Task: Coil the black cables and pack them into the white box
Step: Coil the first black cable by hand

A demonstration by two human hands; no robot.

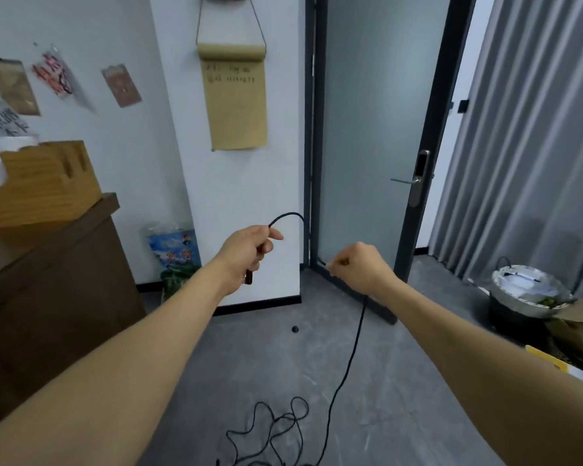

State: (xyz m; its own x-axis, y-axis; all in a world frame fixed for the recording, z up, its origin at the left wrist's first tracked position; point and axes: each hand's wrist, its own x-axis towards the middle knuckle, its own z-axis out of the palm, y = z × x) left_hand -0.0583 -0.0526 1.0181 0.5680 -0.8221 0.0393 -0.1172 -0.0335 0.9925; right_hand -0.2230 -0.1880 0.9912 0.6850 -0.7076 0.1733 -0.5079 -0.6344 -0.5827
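Head view: the left hand [249,252] grips one end of the black cable [349,358], fingers curled round it, a short arc looping above the fist. The right hand [357,267] pinches the cable farther along. From there it hangs down to a loose tangle on the floor [401,381].

This looks like an office room. A frosted glass door [367,146] in a dark metal frame carries an electronic lock [419,176]. Grey curtains [525,136] hang on the right, paper notices [233,95] are pinned to the white wall, and a brown cabinet [48,297] stands left on the grey floor [401,381].
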